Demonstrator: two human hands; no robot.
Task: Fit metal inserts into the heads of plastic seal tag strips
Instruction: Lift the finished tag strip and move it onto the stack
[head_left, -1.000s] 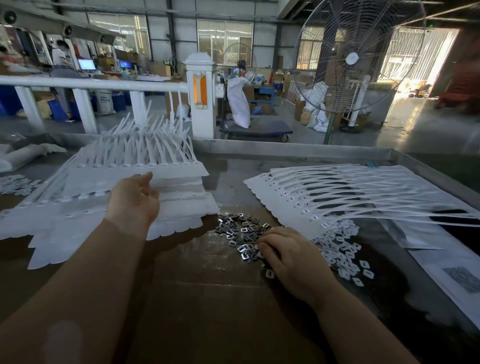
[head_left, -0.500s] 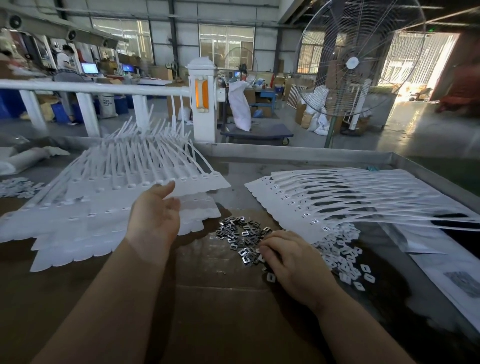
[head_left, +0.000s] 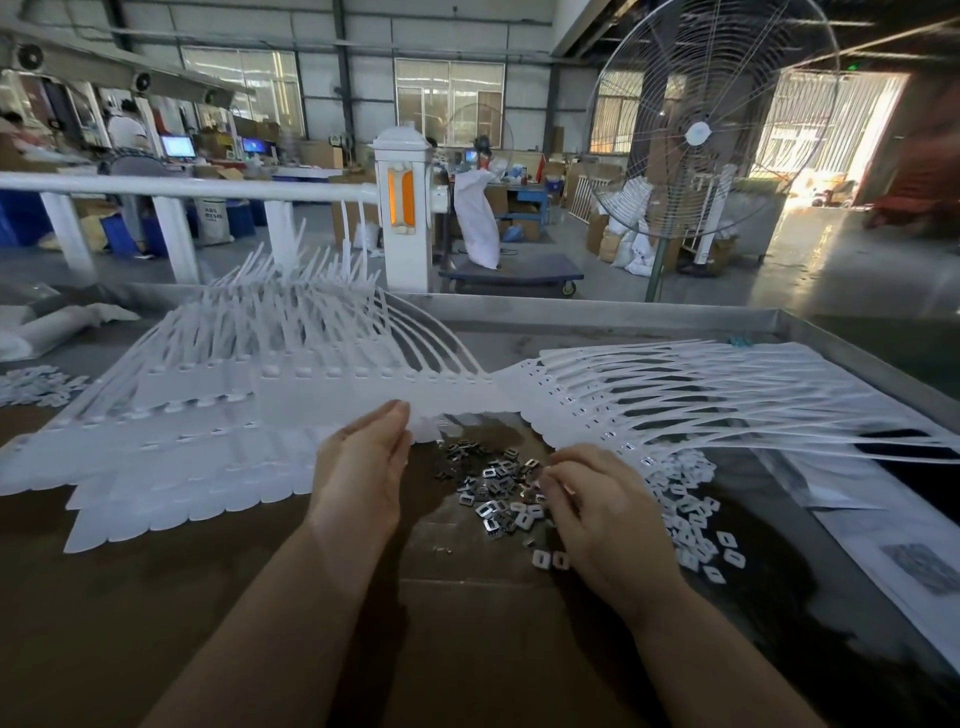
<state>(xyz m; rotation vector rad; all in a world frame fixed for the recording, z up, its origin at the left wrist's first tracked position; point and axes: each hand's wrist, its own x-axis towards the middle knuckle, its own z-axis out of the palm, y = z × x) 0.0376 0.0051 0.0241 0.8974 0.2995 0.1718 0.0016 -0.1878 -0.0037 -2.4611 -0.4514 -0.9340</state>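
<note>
Left hand (head_left: 363, 467) raised over the table (head_left: 597, 314), fingers nearly straight, thumb and fingertips pinching the near edge of a white sheet of seal strips (head_left: 322, 395); sheet lifted off the stack of strips (head_left: 171, 467) on the left and reaching across toward the fanned strips (head_left: 701, 400) on the right, its thin tails sticking up behind. Right hand (head_left: 597, 509) low over the pile of metal inserts (head_left: 493, 483) in the middle of the table, fingers curled down into the pile's right edge; cannot tell whether an insert is actually held. White plastic pieces (head_left: 685, 499) scattered just right of that hand, a few touching the inserts. Brown cardboard (head_left: 457, 649) under both forearms. Standing fan (head_left: 696, 135) beyond the far rim, white railing (head_left: 208, 189) and post (head_left: 405, 208) behind the stack
</note>
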